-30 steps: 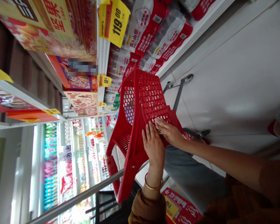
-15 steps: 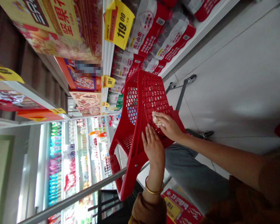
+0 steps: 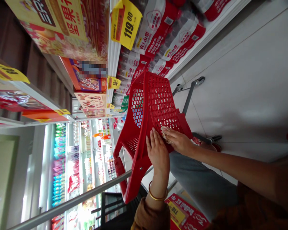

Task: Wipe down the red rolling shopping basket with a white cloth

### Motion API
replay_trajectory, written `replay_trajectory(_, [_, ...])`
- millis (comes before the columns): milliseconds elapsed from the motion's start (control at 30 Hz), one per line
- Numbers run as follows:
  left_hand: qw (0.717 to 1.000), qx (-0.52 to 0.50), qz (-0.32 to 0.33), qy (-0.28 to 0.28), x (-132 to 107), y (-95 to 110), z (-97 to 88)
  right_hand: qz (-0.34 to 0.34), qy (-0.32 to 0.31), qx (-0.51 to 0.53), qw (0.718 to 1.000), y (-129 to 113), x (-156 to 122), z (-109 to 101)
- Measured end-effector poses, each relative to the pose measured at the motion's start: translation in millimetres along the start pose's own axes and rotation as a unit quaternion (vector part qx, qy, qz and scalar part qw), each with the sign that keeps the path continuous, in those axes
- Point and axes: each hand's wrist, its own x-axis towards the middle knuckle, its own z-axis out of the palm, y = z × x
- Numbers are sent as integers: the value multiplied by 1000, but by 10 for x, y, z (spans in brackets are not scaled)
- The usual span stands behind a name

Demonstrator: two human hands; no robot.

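Note:
The picture is turned on its side, with the floor at the right. A red plastic shopping basket (image 3: 158, 95) with mesh walls sits tipped on a wheeled cart frame (image 3: 189, 95). My left hand (image 3: 158, 154), with a gold bangle on its wrist, lies flat with fingers stretched along the basket's side near the rim. My right hand (image 3: 180, 142) presses a small whitish cloth (image 3: 165, 134) against the mesh beside the left fingertips. My grey trouser leg (image 3: 201, 182) is below the arms.
Shelves with shrink-wrapped packs of bottled water (image 3: 163, 35) and yellow price tags (image 3: 126, 22) run behind the basket. Gift boxes (image 3: 91, 84) fill the upper shelves. A lit display of drinks (image 3: 69, 159) stands farther off. A metal bar (image 3: 86, 198) crosses below. The floor is pale tile (image 3: 242, 80).
My right hand slid the cloth up the mesh and then back down toward the left fingertips. My left hand stayed on the basket. The view shifted slightly.

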Motion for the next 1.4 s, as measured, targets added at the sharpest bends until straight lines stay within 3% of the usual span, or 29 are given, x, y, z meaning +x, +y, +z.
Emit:
replay_trajectory(133, [1000, -3, 1, -1, -24, -30, -17, 10, 36, 3, 999, -42, 90, -80])
replay_trajectory(267, [1000, 4, -3, 1, -46, -61, -37, 38, 93, 28, 995, -65, 412, -75])
replay_trajectory(400, [1000, 6, -14, 5, -60, -103, -66, 24, 77, 50, 995, -52, 636, 50])
replay_trajectory(600, [1000, -6, -3, 8, -61, -137, -83, 10, 18, 53, 998, -90, 423, 139])
replay_trajectory(867, [999, -23, 6, 24, -84, -182, -122, -35, -10, 27, 999, -159, 102, 31])
replay_trajectory(967, [999, -25, 17, 40, -115, -222, -142, -30, 33, 34, 998, -160, 205, -48])
replay_trajectory(1100, [999, -29, 7, 36, -154, -259, -153, 29, 95, 54, 994, -133, 589, -47])
replay_trajectory(1233, [999, -23, 5, 25, -162, -267, -140, 49, 77, 68, 993, -128, 843, 127])
replay_trajectory(1400, [999, -23, 5, 38, -163, -274, -92, 14, 21, 69, 997, -183, 660, 227])
